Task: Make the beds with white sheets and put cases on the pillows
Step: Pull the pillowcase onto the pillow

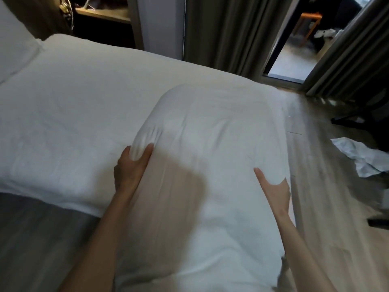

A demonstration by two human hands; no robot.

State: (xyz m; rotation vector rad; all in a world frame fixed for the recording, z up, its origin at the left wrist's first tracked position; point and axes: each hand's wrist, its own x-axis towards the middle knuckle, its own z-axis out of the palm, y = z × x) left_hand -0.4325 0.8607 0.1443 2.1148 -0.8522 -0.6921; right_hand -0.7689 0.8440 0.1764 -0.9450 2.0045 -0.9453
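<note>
So the left grip [131, 165] is clamped on the left edge of the pillow [210, 133]. The thumb is on top, the fingers curl round the side, and the fabric bunches up where it's squeezed. The right grip [273, 186] pinches the opposite edge the same way, thumb lying on top, but the fingers are tucked out of sight underneath. The two are well apart, one per side, which makes sense to me: holding both edges keeps a floppy pillow level and lets you shake the filling down into its case.

The pillow sits between the grips and bulges out ahead of them, with looser white cloth trailing back toward the person. I'd guess the case is on or nearly on, but it's too blurry to see the open end.

Beyond and to the left of the grips is the bed [73, 114], already covered in a white sheet. Another white pillow [12, 49] is at the far left corner, probably where this one ends up too.

Out past the right grip there's wood floor [326, 186] with a crumpled white cloth [362, 157] dumped on it. Further ahead are grey curtains [227, 34].
</note>
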